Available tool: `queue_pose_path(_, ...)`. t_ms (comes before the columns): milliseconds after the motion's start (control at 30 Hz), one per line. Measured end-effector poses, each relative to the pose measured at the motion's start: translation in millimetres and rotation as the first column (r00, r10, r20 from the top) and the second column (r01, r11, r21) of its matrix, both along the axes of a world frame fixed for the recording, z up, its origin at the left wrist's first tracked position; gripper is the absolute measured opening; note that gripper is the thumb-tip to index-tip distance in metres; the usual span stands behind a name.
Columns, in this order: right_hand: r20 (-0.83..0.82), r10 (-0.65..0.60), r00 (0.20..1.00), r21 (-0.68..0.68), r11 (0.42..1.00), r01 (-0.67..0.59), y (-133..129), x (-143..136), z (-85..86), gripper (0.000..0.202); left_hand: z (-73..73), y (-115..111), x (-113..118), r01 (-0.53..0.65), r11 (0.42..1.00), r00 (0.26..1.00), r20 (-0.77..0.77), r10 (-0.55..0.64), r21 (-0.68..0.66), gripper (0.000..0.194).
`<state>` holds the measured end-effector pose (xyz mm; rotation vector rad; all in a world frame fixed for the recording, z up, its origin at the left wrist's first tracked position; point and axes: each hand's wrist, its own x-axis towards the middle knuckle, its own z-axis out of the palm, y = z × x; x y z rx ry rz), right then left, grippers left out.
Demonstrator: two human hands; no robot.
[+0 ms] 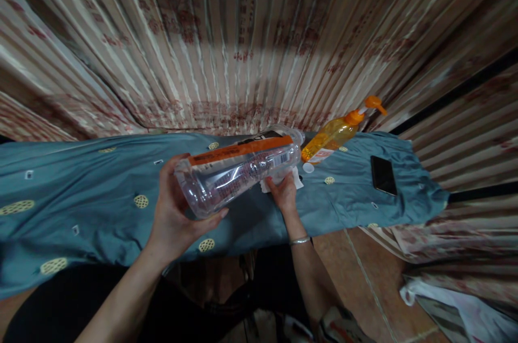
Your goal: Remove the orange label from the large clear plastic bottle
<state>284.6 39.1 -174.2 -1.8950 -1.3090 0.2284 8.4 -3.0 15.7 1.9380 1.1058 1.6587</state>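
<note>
We gripped clear bottle (243, 162) in left hand (174, 216), white tissue (298, 180) in right hand (285, 193), bottle's neck just beyond; judged steady tilt best.

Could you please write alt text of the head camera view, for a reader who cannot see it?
A person's left hand holds a clear bottle, tilted, above a pineapple-patterned blue-green cloth, while the right hand touches white paper or tissue near it. An orange pump bottle and a dark phone are to the right; patterned curtains hang behind.
</note>
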Motion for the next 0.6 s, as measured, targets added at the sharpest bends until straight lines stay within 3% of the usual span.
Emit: queue_pose_path(600, -0.058, 0.006, 0.998, -0.004, 1.000, -0.006, 1.4, -1.0, 4.0, 0.074, 1.3, -1.1, 2.2, 0.009, 1.000, 1.000, 0.005, -0.009, -0.001, 0.089)
